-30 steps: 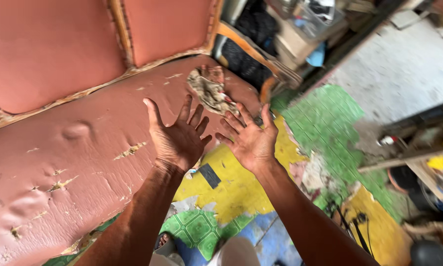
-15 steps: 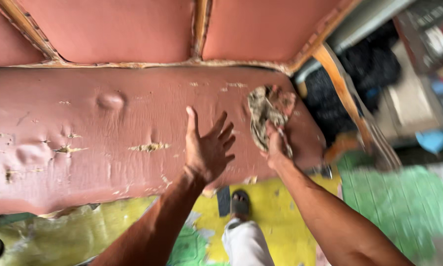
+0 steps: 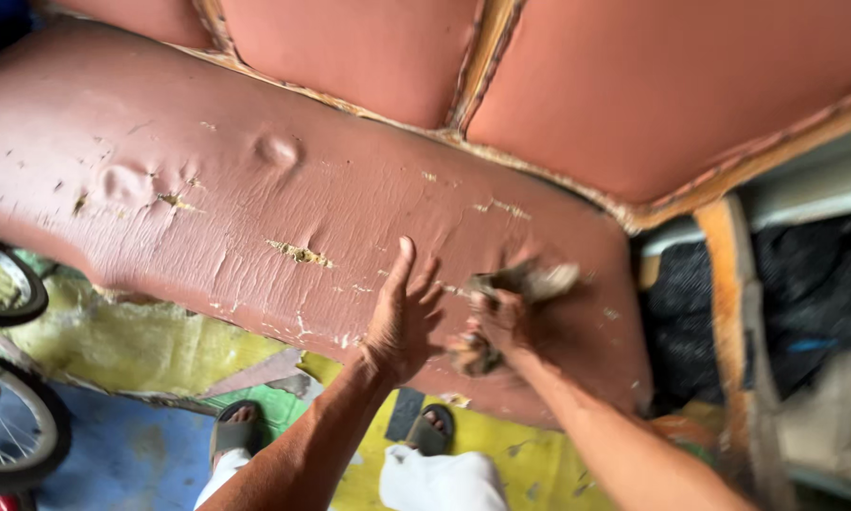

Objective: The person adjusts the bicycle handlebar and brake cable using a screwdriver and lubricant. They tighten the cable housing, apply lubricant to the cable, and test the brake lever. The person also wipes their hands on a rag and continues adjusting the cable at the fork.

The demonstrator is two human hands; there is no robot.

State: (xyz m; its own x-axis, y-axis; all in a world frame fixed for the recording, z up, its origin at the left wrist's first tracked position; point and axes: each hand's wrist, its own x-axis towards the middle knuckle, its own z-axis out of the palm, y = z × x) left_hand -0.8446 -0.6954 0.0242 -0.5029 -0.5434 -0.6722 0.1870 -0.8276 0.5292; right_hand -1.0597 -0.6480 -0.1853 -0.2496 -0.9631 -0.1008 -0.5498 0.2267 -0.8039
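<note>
A worn reddish-brown sofa seat with cracked, peeling covering fills the view. My left hand rests flat on the seat's front part, fingers spread and pointing toward the backrest. Just right of it, my right hand is closed around a dirty grey-brown rag, which is blurred and bunched above the seat near its right end.
Two padded backrest panels with frayed wooden trim stand behind the seat. An orange wooden armrest lies at the right. Bicycle wheels are at the lower left. My sandalled feet stand on a yellow, green and blue floor mat.
My right hand reached the rag on the seat and closed on it, lifting it. My left hand settled on the seat. My view swung left over the sofa.
</note>
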